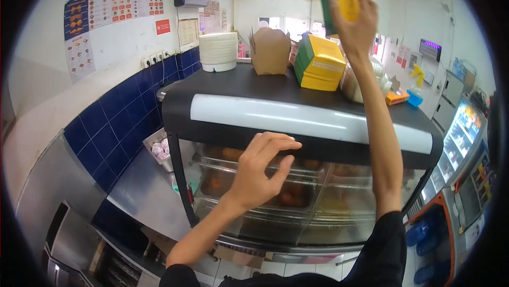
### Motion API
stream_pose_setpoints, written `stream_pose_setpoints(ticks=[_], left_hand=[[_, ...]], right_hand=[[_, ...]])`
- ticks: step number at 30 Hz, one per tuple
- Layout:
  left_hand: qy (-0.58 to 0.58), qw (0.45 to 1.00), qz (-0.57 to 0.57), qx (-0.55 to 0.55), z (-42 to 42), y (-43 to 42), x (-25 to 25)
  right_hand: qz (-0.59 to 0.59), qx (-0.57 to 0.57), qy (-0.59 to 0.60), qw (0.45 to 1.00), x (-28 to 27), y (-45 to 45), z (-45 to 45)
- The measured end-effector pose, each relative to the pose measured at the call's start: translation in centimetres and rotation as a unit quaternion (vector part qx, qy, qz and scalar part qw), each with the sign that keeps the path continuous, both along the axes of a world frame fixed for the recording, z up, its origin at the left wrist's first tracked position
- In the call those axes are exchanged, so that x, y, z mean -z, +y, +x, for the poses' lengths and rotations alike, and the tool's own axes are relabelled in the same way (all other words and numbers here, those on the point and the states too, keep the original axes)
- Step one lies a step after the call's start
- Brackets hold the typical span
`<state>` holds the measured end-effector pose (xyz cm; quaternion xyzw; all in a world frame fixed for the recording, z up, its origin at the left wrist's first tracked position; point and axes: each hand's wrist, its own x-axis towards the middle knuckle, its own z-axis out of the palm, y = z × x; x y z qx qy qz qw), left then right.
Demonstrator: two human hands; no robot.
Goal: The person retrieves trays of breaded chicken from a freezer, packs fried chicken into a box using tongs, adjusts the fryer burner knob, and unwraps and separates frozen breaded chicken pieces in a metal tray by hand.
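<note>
My right hand point(359, 24) is raised high and closed around a yellow and green carton point(327, 15), its edges a little blurred. Below it, a stack of similar yellow and green cartons point(323, 67) stands on the black top of a heated food display case point(238, 88). My left hand point(261, 170) is in front of the case's glass, near the white light strip point(297, 118). Its fingers are bent loosely, the thumb stands apart, and nothing is in it. Behind the glass, trays of food point(294, 194) show dimly.
A stack of white round containers point(218, 51) and a brown paper food box point(271, 53) stand on the case top. To the right are a spray bottle point(417, 88) and a small orange box point(396, 97). A steel counter point(143, 191) runs along the left.
</note>
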<state>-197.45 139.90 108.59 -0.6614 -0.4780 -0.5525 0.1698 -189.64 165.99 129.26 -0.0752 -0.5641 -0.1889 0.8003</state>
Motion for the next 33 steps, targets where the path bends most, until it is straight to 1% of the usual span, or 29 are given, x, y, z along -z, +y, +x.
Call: stream_pose_setpoints(ticks=[1, 2, 3, 4, 5, 6, 7, 8, 9, 10, 11, 12, 13, 14, 15, 16, 18, 19, 20, 22, 23, 24, 26, 27, 28, 29, 30, 32, 33], left_hand=[[-0.035, 0.999, -0.003, 0.033, 0.0, 0.6, -0.2], [-0.037, 0.999, 0.003, 0.027, -0.3, 0.8, -0.2], [-0.074, 0.996, 0.0, 0.051, -0.4, 0.8, 0.1], [-0.113, 0.991, -0.004, 0.074, -0.6, 0.6, 0.6], [-0.118, 0.991, -0.003, 0.068, -0.9, 0.2, 1.3], [-0.175, 0.982, 0.0, 0.074, -1.6, -0.5, 2.2], [-0.233, 0.969, 0.006, 0.078, -2.2, -1.5, 3.4], [-0.263, 0.962, -0.002, 0.073, -3.4, -2.9, 5.1], [-0.291, 0.955, -0.005, 0.062, -4.3, -4.7, 7.0], [-0.329, 0.942, 0.035, 0.051, -4.2, -6.3, 8.7], [-0.393, 0.916, 0.039, 0.062, -4.9, -8.2, 11.6], [-0.437, 0.899, 0.006, -0.012, -5.2, -11.0, 15.4], [-0.545, 0.833, 0.012, -0.091, -3.9, -13.6, 18.5], [-0.621, 0.767, 0.106, -0.124, -1.9, -15.5, 19.3], [-0.588, 0.761, 0.106, -0.252, -0.6, -18.2, 22.4], [-0.555, 0.734, 0.093, -0.38, 0.6, -21.4, 25.6], [-0.541, 0.671, 0.043, -0.505, 4.7, -26.9, 27.7], [-0.525, 0.649, 0.051, -0.548, 6.6, -29.8, 29.7], [-0.534, 0.609, 0.078, -0.582, 8.9, -32.4, 30.7], [-0.531, 0.611, 0.102, -0.578, 12.2, -36.5, 31.8], [-0.555, 0.589, 0.096, -0.579, 13.8, -38.6, 31.8], [-0.557, 0.576, 0.109, -0.588, 15.4, -40.7, 32.1], [-0.559, 0.523, 0.189, -0.615, 18.2, -43.4, 32.9], [-0.556, 0.515, 0.19, -0.624, 19.7, -45.8, 32.9], [-0.537, 0.494, 0.214, -0.649, 21.0, -48.4, 32.8], [-0.52, 0.472, 0.237, -0.671, 22.4, -50.9, 32.8], [-0.522, 0.464, 0.236, -0.675, 23.8, -53.3, 32.8], [-0.539, 0.461, 0.088, -0.699, 25.6, -58.8, 32.1], [-0.543, 0.461, 0.078, -0.698, 26.2, -61.0, 31.7]], right_hand=[[0.061, -0.042, 0.031, 0.997, 0.1, -1.0, 0.7], [0.041, -0.109, 0.058, 0.991, 1.2, -3.0, 1.0], [-0.038, -0.221, 0.051, 0.973, 3.5, -6.0, 1.6], [-0.115, -0.329, 0.06, 0.935, 5.7, -9.0, 2.2], [-0.168, -0.416, 0.061, 0.891, 8.6, -12.1, 2.7], [-0.241, -0.493, 0.046, 0.835, 12.6, -14.7, 2.7], [-0.27, -0.494, -0.004, 0.826, 16.9, -16.1, 2.8], [-0.383, -0.542, -0.061, 0.746, 21.0, -18.5, 2.7], [-0.345, -0.576, -0.167, 0.722, 24.7, -19.4, 1.8], [-0.396, -0.666, -0.214, 0.594, 28.3, -20.9, 0.6], [-0.458, -0.721, -0.246, 0.458, 31.9, -22.3, -0.5], [-0.541, -0.742, -0.241, 0.314, 34.0, -24.3, -0.8], [-0.592, -0.739, -0.257, 0.195, 36.4, -25.5, -1.5], [-0.612, -0.715, -0.309, 0.14, 39.0, -27.0, -2.3], [-0.589, -0.672, -0.419, 0.16, 41.5, -28.2, -2.9], [-0.544, -0.632, -0.523, 0.179, 43.6, -29.8, -3.6], [-0.494, -0.682, -0.531, 0.095, 46.5, -34.9, -4.4], [-0.463, -0.688, -0.558, 0.028, 45.6, -38.1, -3.7], [-0.432, -0.64, -0.634, 0.03, 45.3, -41.2, -3.1], [-0.349, -0.588, -0.73, 0.014, 49.0, -46.7, -2.7], [-0.33, -0.58, -0.745, -0.001, 49.8, -49.6, -1.9], [-0.386, -0.574, -0.722, -0.009, 50.5, -52.9, -0.4], [-0.433, -0.571, -0.697, -0.031, 51.8, -57.4, 2.2], [-0.426, -0.6, -0.675, -0.061, 52.6, -60.1, 3.5], [-0.419, -0.628, -0.649, -0.09, 52.7, -63.1, 4.7], [-0.387, -0.64, -0.656, -0.095, 52.5, -66.1, 6.0], [-0.388, -0.637, -0.658, -0.102, 53.0, -68.5, 6.9], [-0.401, -0.63, -0.66, -0.083, 54.5, -72.8, 8.0], [-0.432, -0.609, -0.662, -0.069, 55.0, -74.2, 8.3]])
